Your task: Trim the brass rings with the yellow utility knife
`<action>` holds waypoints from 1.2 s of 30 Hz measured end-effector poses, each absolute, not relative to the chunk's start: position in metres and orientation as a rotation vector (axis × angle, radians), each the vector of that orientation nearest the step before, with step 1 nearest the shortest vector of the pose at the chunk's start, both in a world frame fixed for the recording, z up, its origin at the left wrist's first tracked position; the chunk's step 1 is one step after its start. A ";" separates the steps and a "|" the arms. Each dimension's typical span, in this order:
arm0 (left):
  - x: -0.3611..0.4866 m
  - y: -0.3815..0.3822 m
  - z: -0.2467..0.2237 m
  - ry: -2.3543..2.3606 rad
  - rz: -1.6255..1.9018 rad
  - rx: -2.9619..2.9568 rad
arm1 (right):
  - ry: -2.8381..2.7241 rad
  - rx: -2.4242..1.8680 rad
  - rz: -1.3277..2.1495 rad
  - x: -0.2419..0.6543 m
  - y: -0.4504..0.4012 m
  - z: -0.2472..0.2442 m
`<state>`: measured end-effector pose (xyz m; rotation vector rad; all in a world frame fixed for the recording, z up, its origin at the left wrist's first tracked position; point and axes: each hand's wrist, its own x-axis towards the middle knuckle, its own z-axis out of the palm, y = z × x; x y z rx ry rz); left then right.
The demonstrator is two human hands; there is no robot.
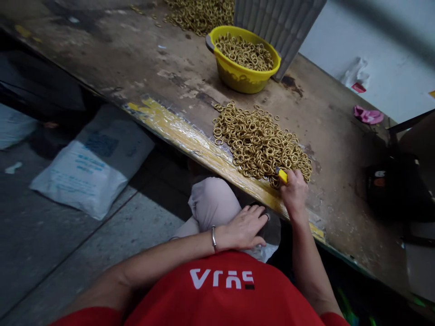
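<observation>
My right hand (294,192) is closed around a small yellow tool with a dark tip (282,175); its exact kind does not show. It touches the near right edge of a heap of brass-coloured rings (260,138) on the worktable (163,68). My left hand (245,227) lies on my lap below the table edge, fingers stretched out and holding nothing. Beyond the heap stands a yellow bowl (234,83) filled with similar rings.
Another ring pile (204,16) lies at the back, beside a grey ribbed panel (277,20). Worn yellow tape (190,136) runs along the table's front edge. A pink cloth-like item (369,115) and a black object (394,190) sit at right. A white sack (86,172) lies on the floor.
</observation>
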<state>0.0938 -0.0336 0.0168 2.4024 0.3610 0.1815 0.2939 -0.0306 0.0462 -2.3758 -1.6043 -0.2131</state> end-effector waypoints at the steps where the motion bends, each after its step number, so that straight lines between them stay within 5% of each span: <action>1: 0.092 -0.031 0.017 0.379 0.223 2.356 | -1.592 -2.380 -0.201 0.296 -0.029 0.046; 5: 0.086 -0.015 0.021 0.560 0.474 2.014 | -1.362 -2.140 0.101 0.293 -0.032 0.050; 11: 0.080 0.003 0.031 0.720 0.780 1.835 | -0.681 -1.517 1.295 0.248 -0.050 0.065; 16: 0.072 0.007 0.033 0.750 0.799 1.879 | -0.441 -1.333 1.520 0.230 -0.056 0.063; 23: 0.062 0.009 0.039 0.773 0.653 1.516 | -0.595 -1.433 1.472 0.224 -0.057 0.064; 30: 0.059 0.011 0.039 0.687 0.567 1.087 | -1.629 -1.976 0.556 0.219 -0.076 0.065; 36: 0.060 0.007 0.042 0.706 0.564 1.204 | -1.885 -2.117 0.314 0.219 -0.081 0.056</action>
